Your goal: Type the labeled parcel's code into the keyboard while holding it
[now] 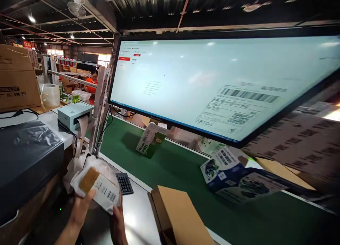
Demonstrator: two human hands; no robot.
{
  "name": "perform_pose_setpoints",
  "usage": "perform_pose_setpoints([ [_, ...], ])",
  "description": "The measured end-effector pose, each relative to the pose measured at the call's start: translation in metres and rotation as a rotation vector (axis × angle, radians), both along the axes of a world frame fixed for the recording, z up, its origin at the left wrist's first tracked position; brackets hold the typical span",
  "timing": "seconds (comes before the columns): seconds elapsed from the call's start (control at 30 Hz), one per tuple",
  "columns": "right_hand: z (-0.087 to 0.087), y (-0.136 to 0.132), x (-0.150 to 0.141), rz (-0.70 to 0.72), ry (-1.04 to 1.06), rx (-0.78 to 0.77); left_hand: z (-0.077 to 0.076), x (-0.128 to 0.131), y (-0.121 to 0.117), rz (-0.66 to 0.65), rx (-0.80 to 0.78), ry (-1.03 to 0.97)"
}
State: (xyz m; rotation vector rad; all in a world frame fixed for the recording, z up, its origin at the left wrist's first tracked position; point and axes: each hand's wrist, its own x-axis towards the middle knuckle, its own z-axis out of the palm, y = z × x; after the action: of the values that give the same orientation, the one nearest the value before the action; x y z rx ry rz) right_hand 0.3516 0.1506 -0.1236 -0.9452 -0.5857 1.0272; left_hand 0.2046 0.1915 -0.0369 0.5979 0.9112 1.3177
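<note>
Between my two hands is a package (90,176) in white plastic, with a brown patch and a barcode label (106,193) on its upper face. My left hand (81,206) grips the near left side, its thumb lying on top. At the right end, my right hand (117,213) holds the edge, its fingers partly hidden. The package is tilted above the metal worktop (138,206). Just beyond my right hand lies a black numeric keypad (124,183). Behind the package, a strip of label paper (83,128) hangs from a white label printer (74,114).
A large monitor (180,74) spans the view above a green conveyor belt (172,163). On the belt are a small printed box (151,140) and a blue-and-white carton (225,170). A brown cardboard box (183,216) stands front right. A person in orange (91,82) is far back.
</note>
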Motion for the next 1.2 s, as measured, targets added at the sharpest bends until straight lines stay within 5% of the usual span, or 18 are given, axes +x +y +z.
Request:
perform_pose_setpoints([
  [0.17,0.085,-0.001,-0.004,-0.021,-0.036,0.01,0.035,0.016,-0.022,-0.012,0.069,0.0],
  [0.33,0.157,-0.005,-0.007,-0.042,-0.167,0.119,0.098,0.008,-0.038,0.027,0.186,-0.032],
  [0.5,0.183,-0.008,-0.014,-0.063,-0.205,0.146,0.138,0.006,-0.049,0.029,0.338,0.002],
  [0.73,0.19,-0.022,-0.02,-0.044,-0.276,0.193,0.14,0.002,-0.067,0.042,0.308,0.091],
  [0.87,0.185,-0.029,-0.017,-0.027,-0.349,0.186,0.132,0.005,-0.067,0.067,0.33,0.104],
  [0.97,0.164,-0.028,-0.002,0.027,-0.334,0.226,0.127,0.009,-0.064,0.131,0.301,0.157],
  [1.07,0.112,-0.02,0.032,0.011,-0.287,0.143,0.121,0.012,-0.057,0.202,0.216,0.126],
  [1.2,0.009,-0.012,0.091,-0.151,-0.604,-0.36,0.11,0.016,-0.045,0.297,0.2,0.097],
])
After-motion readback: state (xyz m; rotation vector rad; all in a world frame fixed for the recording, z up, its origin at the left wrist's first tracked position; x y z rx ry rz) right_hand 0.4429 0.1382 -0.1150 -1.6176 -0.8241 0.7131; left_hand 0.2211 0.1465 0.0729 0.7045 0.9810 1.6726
